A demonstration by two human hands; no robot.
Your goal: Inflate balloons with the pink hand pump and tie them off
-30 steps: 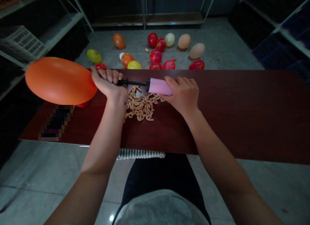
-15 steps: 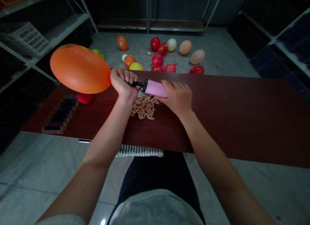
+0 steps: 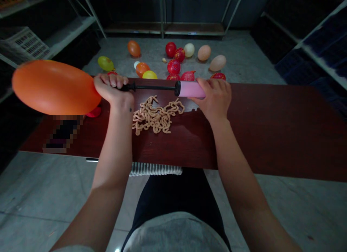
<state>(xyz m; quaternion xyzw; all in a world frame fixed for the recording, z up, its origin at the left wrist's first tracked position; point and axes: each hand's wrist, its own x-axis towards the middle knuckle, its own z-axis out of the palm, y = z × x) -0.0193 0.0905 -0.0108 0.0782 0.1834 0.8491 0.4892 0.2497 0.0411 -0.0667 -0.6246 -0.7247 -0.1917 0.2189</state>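
My right hand (image 3: 215, 98) is wrapped round the pink barrel of a balloon pump (image 3: 192, 89). The pump's black rod is drawn far out to the left, and my left hand (image 3: 112, 87) is closed on its black end. A large inflated orange balloon (image 3: 55, 87) sticks out from the left side of that hand; its neck is hidden in the fingers. Below the pump, a tangle of beige, cord-like pieces (image 3: 154, 116) lies on the dark red-brown table (image 3: 265, 132).
A small red item (image 3: 94, 112) and a pixelated dark object (image 3: 63, 134) lie at the table's left. Several balloons, among them a peach one (image 3: 218, 63) and a yellow-green one (image 3: 105, 63), rest on the floor beyond. Shelving (image 3: 135, 28) lines the back; a white basket (image 3: 32, 44) sits left.
My hands have moved apart, drawing the pump's rod out of the pink barrel. The orange balloon went left with my left hand, and my right hand shifted right, uncovering more of the beige tangle.
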